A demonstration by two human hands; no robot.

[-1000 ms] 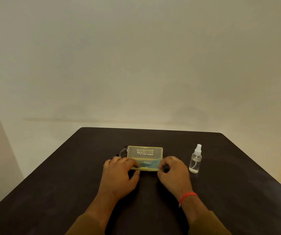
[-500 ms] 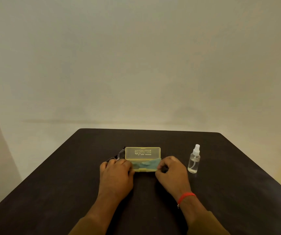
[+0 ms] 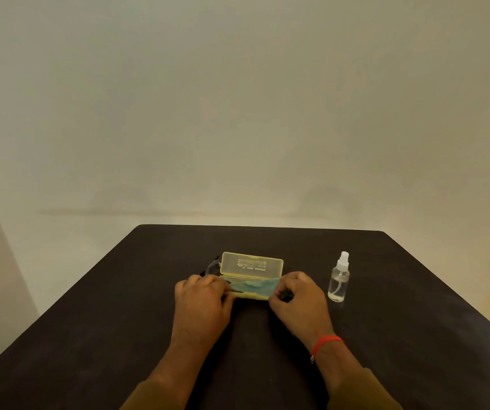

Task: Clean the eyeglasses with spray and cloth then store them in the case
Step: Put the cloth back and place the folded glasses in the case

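A translucent yellow eyeglass case (image 3: 252, 265) lies open mid-table, its lid tilted up at the back. A blue cloth (image 3: 252, 285) fills its base. My left hand (image 3: 204, 303) grips the left end of the base, thumb on the cloth's edge. My right hand (image 3: 298, 301) grips the right end with curled fingers. Dark-framed eyeglasses (image 3: 210, 268) lie on the table just behind my left hand, partly hidden by it. A small clear spray bottle (image 3: 339, 280) with a white nozzle stands upright to the right of my right hand, apart from it.
The dark table (image 3: 415, 335) ends a short way behind the case, with a pale wall beyond. A red thread band (image 3: 325, 343) circles my right wrist.
Both hands stay at the ends of the case; my left thumb has shifted slightly along the cloth's edge. The case, eyeglasses and bottle have not moved.
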